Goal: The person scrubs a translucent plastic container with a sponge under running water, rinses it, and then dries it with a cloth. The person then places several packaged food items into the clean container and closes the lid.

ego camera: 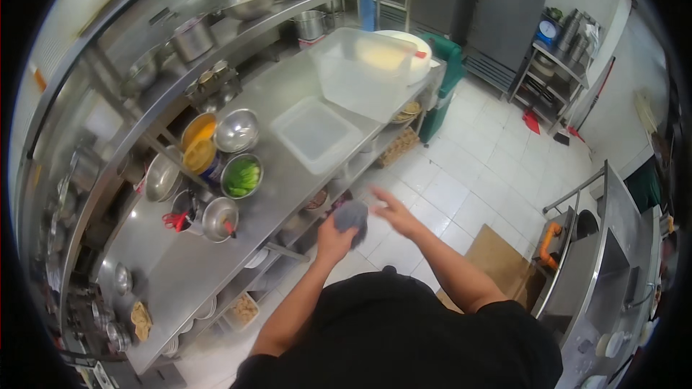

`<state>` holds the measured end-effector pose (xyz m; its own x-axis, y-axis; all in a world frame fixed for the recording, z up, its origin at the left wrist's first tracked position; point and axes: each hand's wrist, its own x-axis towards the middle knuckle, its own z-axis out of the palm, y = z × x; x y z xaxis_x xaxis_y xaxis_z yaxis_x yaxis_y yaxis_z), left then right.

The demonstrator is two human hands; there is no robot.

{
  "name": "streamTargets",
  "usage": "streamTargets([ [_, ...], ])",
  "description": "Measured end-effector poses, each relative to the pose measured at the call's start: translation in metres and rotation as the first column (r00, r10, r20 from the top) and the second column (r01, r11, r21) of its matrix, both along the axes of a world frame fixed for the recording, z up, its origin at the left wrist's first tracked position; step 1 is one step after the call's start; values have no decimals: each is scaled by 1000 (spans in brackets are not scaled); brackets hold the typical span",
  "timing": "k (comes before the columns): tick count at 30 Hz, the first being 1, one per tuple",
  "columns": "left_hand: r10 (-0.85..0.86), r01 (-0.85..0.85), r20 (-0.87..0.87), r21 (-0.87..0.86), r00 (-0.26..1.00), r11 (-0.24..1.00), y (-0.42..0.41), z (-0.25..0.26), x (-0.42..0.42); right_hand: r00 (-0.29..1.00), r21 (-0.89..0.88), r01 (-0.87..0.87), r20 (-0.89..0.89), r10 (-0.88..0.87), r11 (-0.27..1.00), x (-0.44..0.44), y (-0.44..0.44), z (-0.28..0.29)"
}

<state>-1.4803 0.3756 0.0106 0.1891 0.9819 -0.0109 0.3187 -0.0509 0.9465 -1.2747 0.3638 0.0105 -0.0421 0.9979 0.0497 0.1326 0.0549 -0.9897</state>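
My left hand [336, 239] grips a bunched grey cloth [352, 220] in front of my body, above the tiled floor. To its right, my right hand [396, 213] is held apart from the cloth with its fingers spread and nothing in them. Beyond the hands, on the steel worktable [259, 181], lies a flat translucent plastic lid [316, 132]. A large translucent plastic tub [362, 78] stands behind the lid, close to the table's far end.
Along the table's left are a bowl of green vegetables [241, 175], a steel bowl [236, 131] and red-handled scissors [177, 220]. A white round container [419, 67] stands beyond the tub. Flat cardboard [492, 256] lies on the floor near the steel sink [611, 275] at right.
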Motion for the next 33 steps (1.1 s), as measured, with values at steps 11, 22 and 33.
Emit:
streamTargets([
  [11,-446,611,-441,370,779,700,127,100,213,283,-194,81,-936,-210,978,160,26,-12],
  [22,257,361,-638,672,726,646,358,109,299,702,-190,557,-412,-581,808,239,271,66],
  [33,-1,499,-662,564,749,658,382,88,276,584,101,675,532,-613,731,279,440,86],
])
